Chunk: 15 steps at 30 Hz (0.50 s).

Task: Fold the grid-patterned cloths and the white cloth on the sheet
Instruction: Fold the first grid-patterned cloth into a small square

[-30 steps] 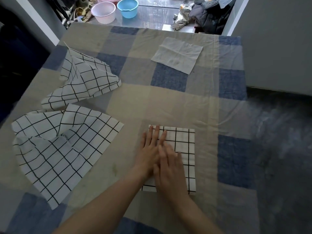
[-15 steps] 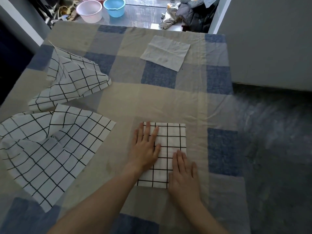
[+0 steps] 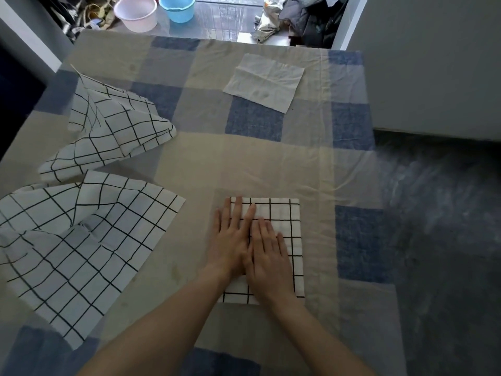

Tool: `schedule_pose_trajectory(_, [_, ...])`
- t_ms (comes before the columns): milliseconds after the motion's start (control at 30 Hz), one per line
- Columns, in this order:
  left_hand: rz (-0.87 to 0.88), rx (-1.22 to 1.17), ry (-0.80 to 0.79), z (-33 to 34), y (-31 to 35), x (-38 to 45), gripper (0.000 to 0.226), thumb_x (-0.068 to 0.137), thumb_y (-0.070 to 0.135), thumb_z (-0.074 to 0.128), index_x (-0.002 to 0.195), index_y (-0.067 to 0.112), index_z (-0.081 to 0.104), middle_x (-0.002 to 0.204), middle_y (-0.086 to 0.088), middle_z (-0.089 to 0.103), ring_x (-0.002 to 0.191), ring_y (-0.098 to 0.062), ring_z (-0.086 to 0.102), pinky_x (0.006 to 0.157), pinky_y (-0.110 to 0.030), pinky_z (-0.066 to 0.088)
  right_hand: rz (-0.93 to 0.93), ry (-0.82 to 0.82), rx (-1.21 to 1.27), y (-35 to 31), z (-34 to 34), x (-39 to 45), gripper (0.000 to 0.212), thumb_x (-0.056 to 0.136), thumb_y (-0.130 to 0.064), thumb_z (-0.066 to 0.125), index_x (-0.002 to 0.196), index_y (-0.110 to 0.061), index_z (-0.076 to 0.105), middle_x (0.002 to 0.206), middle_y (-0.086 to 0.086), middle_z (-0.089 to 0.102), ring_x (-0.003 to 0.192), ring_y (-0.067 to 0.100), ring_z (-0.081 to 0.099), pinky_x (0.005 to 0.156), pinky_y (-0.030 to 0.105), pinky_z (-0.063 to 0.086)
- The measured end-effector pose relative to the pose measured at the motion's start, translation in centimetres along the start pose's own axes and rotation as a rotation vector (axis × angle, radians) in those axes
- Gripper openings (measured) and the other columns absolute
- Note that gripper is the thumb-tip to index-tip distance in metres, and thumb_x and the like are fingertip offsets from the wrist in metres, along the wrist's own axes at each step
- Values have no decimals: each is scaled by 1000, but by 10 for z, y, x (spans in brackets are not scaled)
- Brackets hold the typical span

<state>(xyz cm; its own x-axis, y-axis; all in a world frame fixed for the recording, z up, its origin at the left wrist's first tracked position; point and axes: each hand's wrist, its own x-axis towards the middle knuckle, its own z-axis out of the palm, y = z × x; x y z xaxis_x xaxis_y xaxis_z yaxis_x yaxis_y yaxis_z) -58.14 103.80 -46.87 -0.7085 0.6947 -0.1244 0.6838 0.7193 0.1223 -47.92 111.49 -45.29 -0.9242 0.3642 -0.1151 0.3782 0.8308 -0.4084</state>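
Right now both my palms lie flat on the folded grid cloth [image 3: 282,221], which sits on the checked sheet [image 3: 244,158] just right of centre. My left hand [image 3: 230,240] and right hand [image 3: 267,261] press side by side, fingers straight, grasping nothing; they seem to touch, though blur hides the edge. Two unfolded grid cloths [image 3: 81,240] rumple at nine o'clock. At twelve lies the white cloth [image 3: 264,81].

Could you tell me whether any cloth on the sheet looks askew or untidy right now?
Yes: two grid-patterned cloths lie crumpled and overlapping at the left, and the white cloth sits creased and tilted.
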Motion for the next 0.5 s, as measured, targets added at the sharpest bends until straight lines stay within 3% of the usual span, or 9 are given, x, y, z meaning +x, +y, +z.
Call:
schedule_pose_trajectory(167, [-35,-55,-34,-5,1,0,68,94,51,22,155,26,8,163,-10,-6,149,-30,-11,118,-49,-2,3,11,-103,13,5,-31,62,99,-40,28,154,-15,14,162,3,9,149,15,2,119,42,8])
schedule_pose_trajectory(333, [-49,-142,-138,-18,3,2,70,90,57,2,154,30,-6,160,-6,-22,145,-23,-28,118,-42,-16,28,4,-135,17,8,-42,66,96,-38,34,154,-14,13,162,6,6,149,18,3,118,45,8])
schedule_pose_trajectory(400, [-29,-148,-105,-27,7,-3,69,92,55,1,154,26,-5,160,-6,-21,145,-21,-26,118,-41,-17,37,-4,-142,15,9,-40,66,97,-39,33,154,-15,11,162,6,6,149,19,4,117,45,6])
schedule_pose_trajectory(500, [133,-205,22,-31,21,-34,59,101,45,11,155,22,6,163,-1,-9,149,-15,-12,120,-40,-7,22,-39,-170,16,8,-41,72,95,-45,36,154,-15,7,162,7,5,149,21,1,117,46,4])
